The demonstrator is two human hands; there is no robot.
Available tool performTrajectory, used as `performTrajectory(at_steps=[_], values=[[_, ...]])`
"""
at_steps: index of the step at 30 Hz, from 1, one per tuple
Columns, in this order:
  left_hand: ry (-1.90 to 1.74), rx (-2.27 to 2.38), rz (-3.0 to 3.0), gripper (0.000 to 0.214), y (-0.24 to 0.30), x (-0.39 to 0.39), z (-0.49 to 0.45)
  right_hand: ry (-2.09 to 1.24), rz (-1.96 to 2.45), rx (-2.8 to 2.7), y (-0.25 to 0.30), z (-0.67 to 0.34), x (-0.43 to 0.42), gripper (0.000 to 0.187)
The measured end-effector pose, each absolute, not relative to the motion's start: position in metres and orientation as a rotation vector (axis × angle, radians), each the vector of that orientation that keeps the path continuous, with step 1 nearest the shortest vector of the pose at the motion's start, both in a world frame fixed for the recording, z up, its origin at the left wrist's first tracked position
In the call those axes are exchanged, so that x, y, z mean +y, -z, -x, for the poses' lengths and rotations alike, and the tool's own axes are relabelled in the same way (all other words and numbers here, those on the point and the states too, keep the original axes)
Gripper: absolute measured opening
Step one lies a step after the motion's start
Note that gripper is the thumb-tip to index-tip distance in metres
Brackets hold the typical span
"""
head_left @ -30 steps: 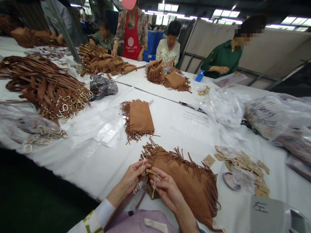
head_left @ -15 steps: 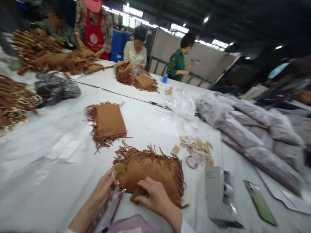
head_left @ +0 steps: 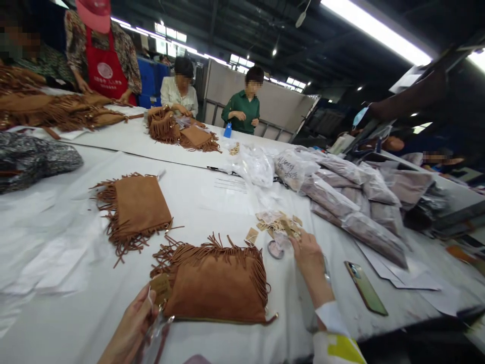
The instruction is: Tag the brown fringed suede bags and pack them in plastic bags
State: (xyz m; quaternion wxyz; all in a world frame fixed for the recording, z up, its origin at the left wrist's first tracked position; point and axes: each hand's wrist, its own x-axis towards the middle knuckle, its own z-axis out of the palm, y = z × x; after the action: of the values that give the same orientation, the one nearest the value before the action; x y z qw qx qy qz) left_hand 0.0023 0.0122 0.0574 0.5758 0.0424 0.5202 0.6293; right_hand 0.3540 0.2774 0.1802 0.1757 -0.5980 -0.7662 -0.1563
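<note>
Grip: your left hand (head_left: 131, 323) pinches the tan tag (head_left: 160, 288) at the fringed pouch (head_left: 215, 280) corner; right hand (head_left: 308, 258) fingers reach into the tag pile (head_left: 278, 222), closure unclear | Pouch: flat on tabletop (head_left: 76, 283) before you | Risk: tugging the tag's string may drag the pouch; groping may scatter tags towards the phone (head_left: 366, 288).

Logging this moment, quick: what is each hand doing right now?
Left hand: closed on the paper tag at the fringed bag.
Right hand: reaching into the tag pile; grip cannot be told.
</note>
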Motion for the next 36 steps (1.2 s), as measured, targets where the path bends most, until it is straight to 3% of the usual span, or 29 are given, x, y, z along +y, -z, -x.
performTrajectory(at_steps=[3,12,15,25,36], values=[[-1.499,1.201,-0.08,0.077,-0.061,0.012,-0.006,0.277,1.654,-2.108,-0.18,-0.355,0.284,0.042],[-1.506,1.254,-0.35,0.073,-0.06,0.018,0.008,-1.168,1.142,-2.182,-0.106,-0.192,0.158,0.032],[-1.476,1.25,-0.467,0.074,-0.063,0.019,0.012,-1.447,1.008,-2.139,-0.103,-0.141,0.129,0.033],[-1.435,1.449,-0.569,0.073,-0.06,0.021,0.012,-1.424,0.829,-2.248,-0.092,-0.106,0.12,0.027],[-1.124,1.834,-1.027,0.049,-0.085,0.014,0.025,-1.441,0.639,-2.477,-0.092,-0.102,0.128,0.025]])
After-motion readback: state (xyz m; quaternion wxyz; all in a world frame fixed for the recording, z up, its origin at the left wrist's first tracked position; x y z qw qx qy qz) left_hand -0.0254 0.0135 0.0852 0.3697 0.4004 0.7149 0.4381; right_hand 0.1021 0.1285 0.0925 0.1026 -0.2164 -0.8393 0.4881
